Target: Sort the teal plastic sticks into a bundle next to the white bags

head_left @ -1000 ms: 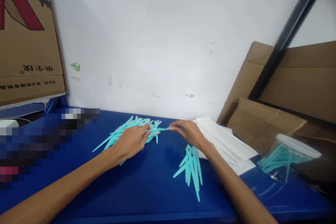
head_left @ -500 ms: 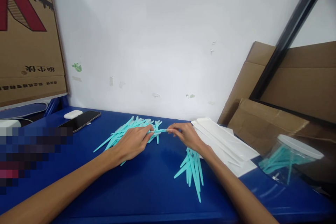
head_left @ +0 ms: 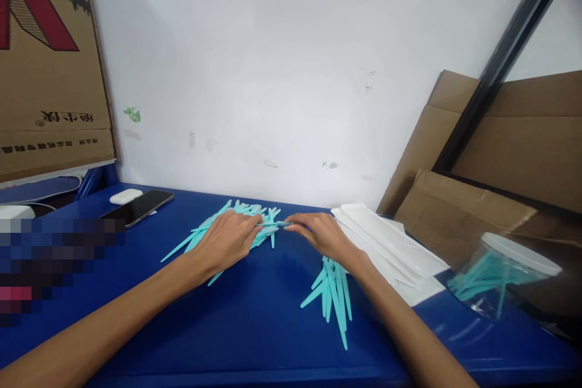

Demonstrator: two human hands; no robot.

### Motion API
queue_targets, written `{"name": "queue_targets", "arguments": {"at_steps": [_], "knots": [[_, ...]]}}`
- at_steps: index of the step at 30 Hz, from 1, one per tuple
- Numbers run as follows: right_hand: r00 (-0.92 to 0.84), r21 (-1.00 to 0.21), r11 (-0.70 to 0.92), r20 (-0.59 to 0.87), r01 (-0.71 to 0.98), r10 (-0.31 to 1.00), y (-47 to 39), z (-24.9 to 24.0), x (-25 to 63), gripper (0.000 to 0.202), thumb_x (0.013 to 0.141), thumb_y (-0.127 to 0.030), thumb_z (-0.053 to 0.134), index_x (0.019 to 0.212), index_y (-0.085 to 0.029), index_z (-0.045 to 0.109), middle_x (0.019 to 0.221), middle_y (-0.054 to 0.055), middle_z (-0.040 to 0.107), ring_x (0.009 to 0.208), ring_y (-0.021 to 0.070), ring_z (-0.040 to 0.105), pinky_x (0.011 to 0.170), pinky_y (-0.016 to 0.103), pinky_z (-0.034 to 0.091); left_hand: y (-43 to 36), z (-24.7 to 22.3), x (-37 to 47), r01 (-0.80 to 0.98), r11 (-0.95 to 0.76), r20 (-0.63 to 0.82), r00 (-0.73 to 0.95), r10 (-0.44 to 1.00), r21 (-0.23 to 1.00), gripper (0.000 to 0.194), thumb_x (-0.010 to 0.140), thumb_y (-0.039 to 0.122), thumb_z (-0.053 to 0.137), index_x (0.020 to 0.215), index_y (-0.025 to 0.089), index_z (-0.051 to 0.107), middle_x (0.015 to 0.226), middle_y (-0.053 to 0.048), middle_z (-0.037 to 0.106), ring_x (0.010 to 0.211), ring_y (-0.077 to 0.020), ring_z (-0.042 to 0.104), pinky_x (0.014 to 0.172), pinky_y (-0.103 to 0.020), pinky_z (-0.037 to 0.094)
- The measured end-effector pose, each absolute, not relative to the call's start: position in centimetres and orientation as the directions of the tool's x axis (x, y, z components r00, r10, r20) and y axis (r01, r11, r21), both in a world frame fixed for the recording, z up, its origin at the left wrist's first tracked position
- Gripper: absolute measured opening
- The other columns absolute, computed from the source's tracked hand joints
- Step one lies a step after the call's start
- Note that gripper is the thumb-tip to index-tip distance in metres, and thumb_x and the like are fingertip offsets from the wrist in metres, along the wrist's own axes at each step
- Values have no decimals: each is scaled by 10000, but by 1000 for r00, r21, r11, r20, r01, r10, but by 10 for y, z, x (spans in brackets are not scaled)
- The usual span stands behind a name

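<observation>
Between my two hands, a thin teal floss pick (head_left: 273, 224) with a tapered handle is held level just above the table. My left hand (head_left: 231, 236) pinches one end, and my right hand (head_left: 318, 230) pinches the other, so both ends are partly covered by fingers. Behind and under my left hand spreads a pile of teal floss picks (head_left: 195, 236), some showing forked heads. A smaller heap of the same picks (head_left: 335, 297) lies below my right wrist, fanned toward the front edge.
White paper-like sheets or bags (head_left: 386, 242) lie right of my right hand. A clear jar (head_left: 500, 279) with a white lid holds more teal picks. A phone (head_left: 140, 209) and white case (head_left: 126, 196) sit at the left. Cardboard (head_left: 459, 212) leans behind on the blue table (head_left: 254, 327).
My right hand has shifted slightly left, closer to my left hand, and the pick between them looks shorter. Both hands still pinch it; the piles are unchanged.
</observation>
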State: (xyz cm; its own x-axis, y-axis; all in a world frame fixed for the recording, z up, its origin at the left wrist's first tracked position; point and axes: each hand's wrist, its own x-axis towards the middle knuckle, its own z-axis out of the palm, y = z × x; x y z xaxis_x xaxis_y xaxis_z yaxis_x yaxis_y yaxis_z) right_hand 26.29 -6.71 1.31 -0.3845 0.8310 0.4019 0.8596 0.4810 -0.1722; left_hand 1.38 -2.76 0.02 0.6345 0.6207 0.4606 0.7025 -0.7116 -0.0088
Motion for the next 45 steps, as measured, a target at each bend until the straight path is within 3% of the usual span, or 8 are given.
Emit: {"name": "queue_targets", "arguments": {"at_steps": [3, 8, 12, 21, 25, 31, 37, 45], "knots": [[-305, -245, 385, 309, 890, 901, -66, 23, 282, 380, 948, -534, 484, 1166, -275, 656, 878, 24, 743, 748, 191, 678, 683, 275, 461, -19, 6, 7, 740, -668, 501, 610, 614, -82, 334, 982, 298, 330, 956, 175, 640, 832, -105, 682, 831, -258, 606, 800, -381, 382], [-261, -527, 199, -44, 826, 964, -67, 35, 321, 442, 777, -568, 686, 1053, -224, 707, 879, 46, 739, 637, 160, 650, 555, 244, 468, -11, 5, -1, 813, -566, 466, 556, 689, -133, 345, 949, 262, 343, 916, 142, 664, 856, -154, 668, 866, -302, 564, 768, -411, 376], [-314, -531, 146, -242, 835, 918, -69, 35, 332, 506, 657, -558, 784, 1039, -233, 716, 890, 44, 738, 739, 180, 658, 578, 233, 462, -13, -1, 2, 828, -539, 403, 552, 730, -158, 378, 957, 255, 316, 956, 133, 674, 887, -161, 663, 890, -302, 562, 758, -401, 382], [-278, -485, 74, -362, 871, 890, -63, 19, 330, 490, 559, -565, 833, 883, -212, 732, 815, 29, 729, 713, 167, 635, 564, 228, 425, -20, 4, 8, 813, -567, 485, 552, 678, -133, 373, 964, 271, 317, 947, 147, 669, 856, -128, 661, 842, -285, 567, 726, -385, 379], [-290, -519, 76, -345, 852, 893, -63, 18, 326, 389, 596, -538, 818, 755, -196, 720, 768, 24, 724, 695, 157, 627, 581, 232, 436, -23, 5, 9, 809, -578, 509, 543, 667, -105, 370, 969, 266, 315, 929, 150, 664, 823, -110, 664, 815, -269, 571, 726, -383, 381], [-386, -659, 98, -307, 746, 870, -65, 27, 321, 436, 637, -537, 802, 822, -171, 657, 715, 27, 709, 601, 132, 599, 540, 226, 448, -27, 3, 12, 763, -646, 555, 542, 632, -9, 318, 962, 255, 342, 853, 173, 630, 770, -67, 649, 755, -222, 560, 727, -357, 381], [-442, -824, 207, -58, 528, 895, -71, 39, 298, 395, 697, -513, 776, 810, -180, 596, 686, 17, 701, 564, 117, 594, 498, 207, 398, -34, 4, 13, 672, -721, 577, 525, 625, 169, 366, 997, 297, 302, 755, 196, 557, 684, -15, 603, 647, -173, 518, 689, -321, 371], [-173, -842, 394, 354, 369, 919, -67, 23, 266, 409, 757, -573, 703, 799, -189, 569, 720, 30, 703, 510, 117, 582, 439, 212, 357, -47, 0, 16, 458, -877, 411, 778, 476, 148, 349, 964, 472, 427, 1121, 212, 597, 881, -33, 663, 751, -186, 595, 705, -313, 423]]}}
